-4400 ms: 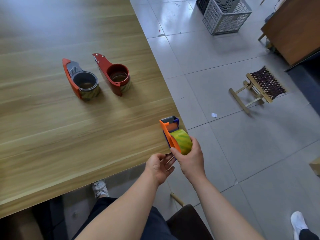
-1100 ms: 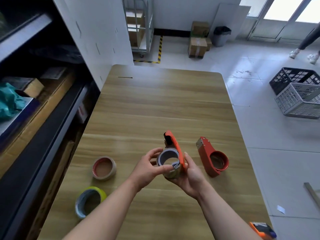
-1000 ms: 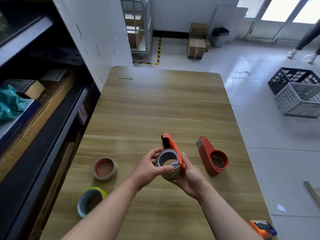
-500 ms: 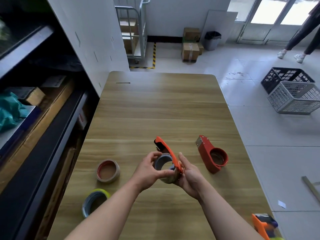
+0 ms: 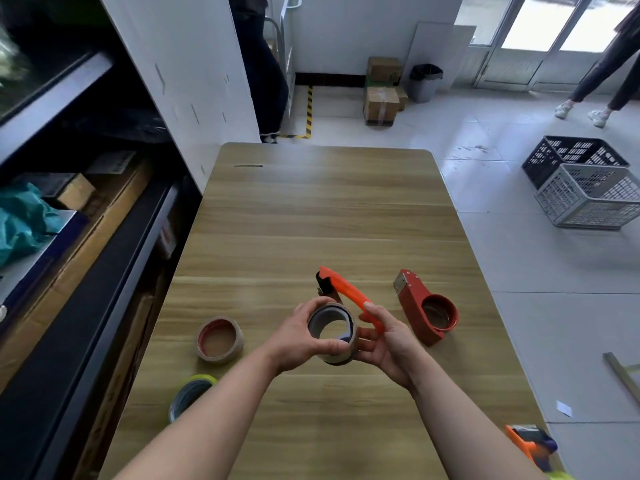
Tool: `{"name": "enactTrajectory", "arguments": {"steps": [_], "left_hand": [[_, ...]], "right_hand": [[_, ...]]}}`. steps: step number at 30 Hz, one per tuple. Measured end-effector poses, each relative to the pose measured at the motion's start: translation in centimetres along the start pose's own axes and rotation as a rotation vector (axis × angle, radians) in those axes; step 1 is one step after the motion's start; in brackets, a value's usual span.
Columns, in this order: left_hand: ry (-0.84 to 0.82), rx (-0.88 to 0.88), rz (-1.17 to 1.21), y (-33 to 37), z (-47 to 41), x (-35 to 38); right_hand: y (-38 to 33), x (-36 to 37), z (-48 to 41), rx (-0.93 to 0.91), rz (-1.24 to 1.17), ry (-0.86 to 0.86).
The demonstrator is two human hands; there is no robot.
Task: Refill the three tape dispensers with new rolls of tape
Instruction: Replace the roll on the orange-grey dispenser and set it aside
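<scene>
My right hand (image 5: 388, 344) holds an orange tape dispenser (image 5: 349, 296) above the wooden table (image 5: 311, 209), its nose pointing away. My left hand (image 5: 298, 337) grips the near-spent tape roll (image 5: 332, 332) at the dispenser's hub; the roll seems partly off the hub. A red dispenser (image 5: 424, 311) with a used-up core lies to the right. A red-cored tape roll (image 5: 219, 339) and a yellow-green roll (image 5: 188, 394) lie at the left. A third dispenser, orange and blue (image 5: 531, 445), sits at the near right table corner.
Dark shelving (image 5: 69, 237) with boxes runs along the table's left side. On the floor to the right stand a black crate (image 5: 571, 157) and a grey crate (image 5: 592, 195). Cardboard boxes (image 5: 381, 98) and a person's legs (image 5: 602, 71) are at the far end.
The camera swung from the table's right edge, where the orange-blue dispenser was held, to the middle. Over the last second my left hand has drawn the roll sideways off the orange dispenser.
</scene>
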State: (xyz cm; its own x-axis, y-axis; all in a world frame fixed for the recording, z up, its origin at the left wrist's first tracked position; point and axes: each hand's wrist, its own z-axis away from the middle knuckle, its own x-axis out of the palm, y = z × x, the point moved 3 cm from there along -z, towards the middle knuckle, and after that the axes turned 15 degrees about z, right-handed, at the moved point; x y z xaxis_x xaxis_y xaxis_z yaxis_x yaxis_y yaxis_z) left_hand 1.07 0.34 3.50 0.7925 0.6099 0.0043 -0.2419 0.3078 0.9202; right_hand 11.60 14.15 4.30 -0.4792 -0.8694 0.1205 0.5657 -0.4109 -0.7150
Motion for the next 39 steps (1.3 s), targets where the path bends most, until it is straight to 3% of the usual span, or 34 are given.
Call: {"name": "enactTrajectory", "arguments": {"steps": [7, 19, 23, 30, 39], "left_hand": [[-0.158, -0.074, 0.062, 0.1, 0.2, -0.4], [-0.024, 0.039, -0.104, 0.4, -0.1, 1.3], [-0.027, 0.016, -0.060, 0.2, -0.1, 1.3], [-0.078, -0.042, -0.018, -0.1, 0.2, 1.0], [-0.071, -0.087, 0.093, -0.1, 0.7, 0.6]], "right_hand": [[0.6, 0.0, -0.1, 0.093, -0.120, -0.069], [0.4, -0.2, -0.5, 0.081, -0.032, -0.054], [0.3, -0.5, -0.6, 0.052, 0.004, -0.035], [0.4, -1.3, -0.8, 0.098, 0.286, 0.003], [0.4, -0.5, -0.4, 0.168, 0.312, -0.036]]}}
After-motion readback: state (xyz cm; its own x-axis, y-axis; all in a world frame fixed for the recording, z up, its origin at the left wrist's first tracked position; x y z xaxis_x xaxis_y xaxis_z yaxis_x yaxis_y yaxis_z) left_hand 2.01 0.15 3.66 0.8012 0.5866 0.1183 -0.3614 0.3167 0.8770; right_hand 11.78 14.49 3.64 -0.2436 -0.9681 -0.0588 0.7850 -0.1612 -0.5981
